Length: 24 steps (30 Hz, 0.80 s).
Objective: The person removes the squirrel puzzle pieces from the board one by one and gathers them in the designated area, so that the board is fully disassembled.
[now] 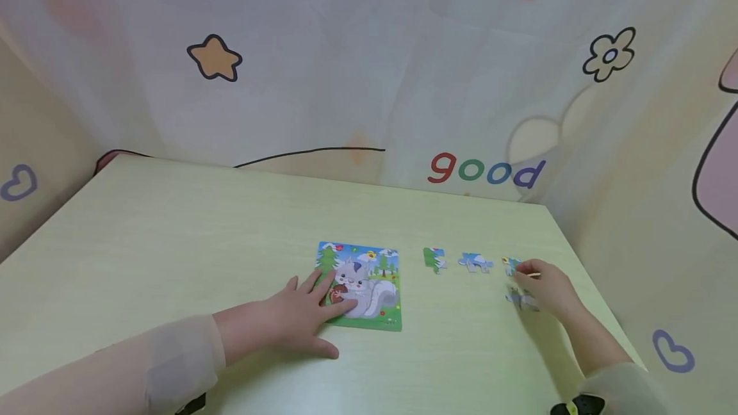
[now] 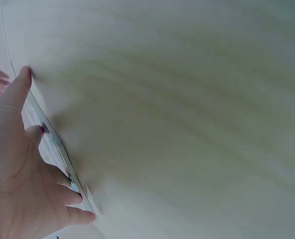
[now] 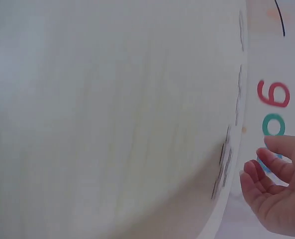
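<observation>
left hand [image 1: 300, 312] flat on puzzle [image 1: 362, 285] | right hand [image 1: 548, 288] relaxed over loose pieces [image 1: 521, 300]

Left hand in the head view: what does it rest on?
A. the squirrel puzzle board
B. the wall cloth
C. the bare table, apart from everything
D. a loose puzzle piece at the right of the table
A: the left hand lies flat, fingers spread, on the lower left part of the squirrel puzzle board, while the loose pieces lie off to the right.
</observation>
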Available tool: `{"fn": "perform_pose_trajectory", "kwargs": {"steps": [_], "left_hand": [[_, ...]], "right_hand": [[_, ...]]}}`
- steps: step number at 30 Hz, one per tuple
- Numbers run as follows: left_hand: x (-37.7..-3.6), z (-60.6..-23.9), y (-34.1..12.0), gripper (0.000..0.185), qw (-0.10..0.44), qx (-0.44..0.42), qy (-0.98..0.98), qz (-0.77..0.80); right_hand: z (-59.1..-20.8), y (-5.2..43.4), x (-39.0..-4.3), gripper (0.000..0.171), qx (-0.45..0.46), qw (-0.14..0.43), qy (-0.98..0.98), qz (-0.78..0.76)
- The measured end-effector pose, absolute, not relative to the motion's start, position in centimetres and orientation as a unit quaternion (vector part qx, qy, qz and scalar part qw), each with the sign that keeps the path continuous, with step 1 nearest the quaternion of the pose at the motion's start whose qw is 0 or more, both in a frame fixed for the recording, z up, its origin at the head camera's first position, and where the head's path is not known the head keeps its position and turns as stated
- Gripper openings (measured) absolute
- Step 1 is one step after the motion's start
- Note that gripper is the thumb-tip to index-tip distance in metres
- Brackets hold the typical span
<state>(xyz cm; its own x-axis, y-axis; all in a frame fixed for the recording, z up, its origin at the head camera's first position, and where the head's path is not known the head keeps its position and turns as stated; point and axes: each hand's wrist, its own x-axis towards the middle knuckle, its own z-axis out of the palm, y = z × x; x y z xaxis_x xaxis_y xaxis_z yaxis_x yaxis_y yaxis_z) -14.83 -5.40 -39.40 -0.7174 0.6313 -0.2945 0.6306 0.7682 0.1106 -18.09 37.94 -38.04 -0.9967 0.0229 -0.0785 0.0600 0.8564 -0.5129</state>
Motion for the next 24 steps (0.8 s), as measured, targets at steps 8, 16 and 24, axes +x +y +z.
{"fn": "perform_pose_trajectory", "kwargs": {"steps": [8,16,24], "left_hand": [[-14.4,-39.2,-5.5,0.082,0.154,0.341,0.927,-0.008],[-14.3,-39.2,-5.3,0.083,0.139,0.345,0.927,-0.038],[-14.2,-39.1,-5.4,0.083,0.140,0.347,0.927,-0.038]], "right_hand": [[-38.1,32.1,-19.6,0.028,-0.024,0.042,0.947,-0.319],[-38.7,26.7,-20.9,0.024,-0.060,0.072,0.920,-0.381],[-38.8,21.1,-21.5,0.019,-0.057,0.130,0.897,-0.418]]}}
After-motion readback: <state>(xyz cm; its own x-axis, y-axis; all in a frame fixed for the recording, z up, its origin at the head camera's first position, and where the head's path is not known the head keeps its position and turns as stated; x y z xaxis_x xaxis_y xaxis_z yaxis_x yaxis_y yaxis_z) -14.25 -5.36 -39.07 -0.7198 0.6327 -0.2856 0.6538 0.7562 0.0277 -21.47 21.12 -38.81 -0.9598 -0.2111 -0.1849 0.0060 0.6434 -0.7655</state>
